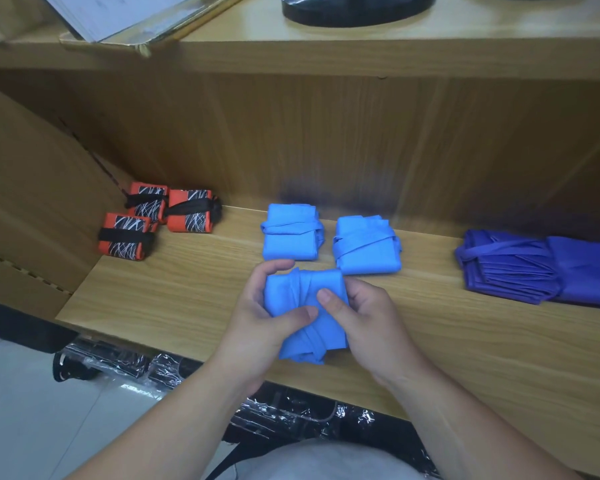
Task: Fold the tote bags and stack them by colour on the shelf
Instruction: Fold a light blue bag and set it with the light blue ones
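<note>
L hand (257, 322), R hand (371, 317) cover blue bag (297, 292) edges.

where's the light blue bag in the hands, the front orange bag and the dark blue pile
light blue bag (284, 296), head view, on its bare top face
front orange bag (125, 249), head view, on its patterned middle
dark blue pile (510, 271), head view, on its pleated folds

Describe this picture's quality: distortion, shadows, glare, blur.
Head view: the wide lens slightly bows the shelf edges; a dim shadow darkens the back panel behind the folded light blue bags; glare glints on the plastic wrap below; the papers top left are blurred.
</note>
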